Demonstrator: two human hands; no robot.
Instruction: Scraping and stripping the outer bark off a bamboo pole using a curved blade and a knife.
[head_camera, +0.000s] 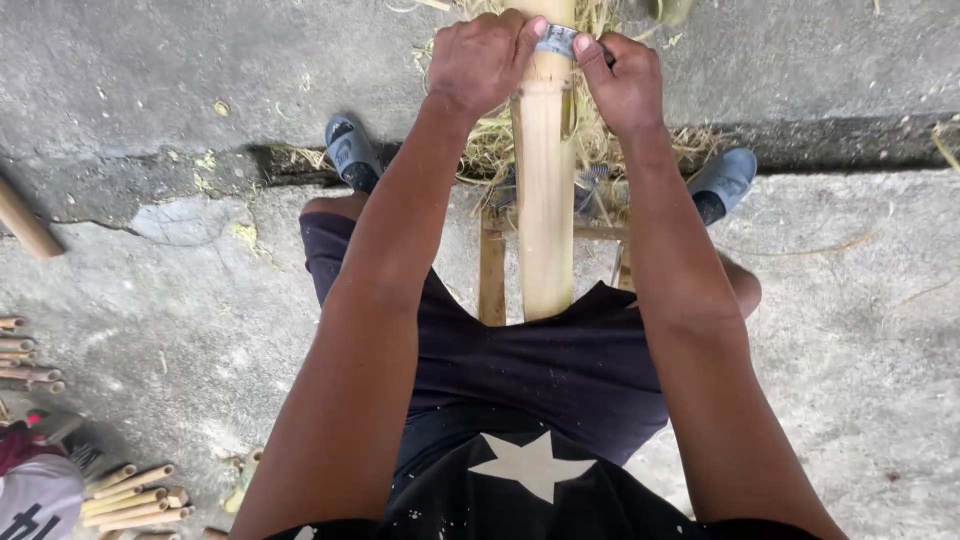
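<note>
Both hands (545, 65) around a blade (556, 40) on bamboo pole (543, 200) — pole top cut off.

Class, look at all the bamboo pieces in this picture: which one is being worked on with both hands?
The thick pale bamboo pole running up the middle between the knees. Both hands, left and right, press a metal blade across it; the thin cut pieces lie untouched at lower left.

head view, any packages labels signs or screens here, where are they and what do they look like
No packages, signs or screens show.
White star print: on the black shirt, bottom centre, five-pointed.
Grey cloth with a dark printed mark: bottom left corner, beside the cut bamboo pieces.
Left hand and right hand hold a metal blade across the pale bamboo pole; no label on it.
</note>
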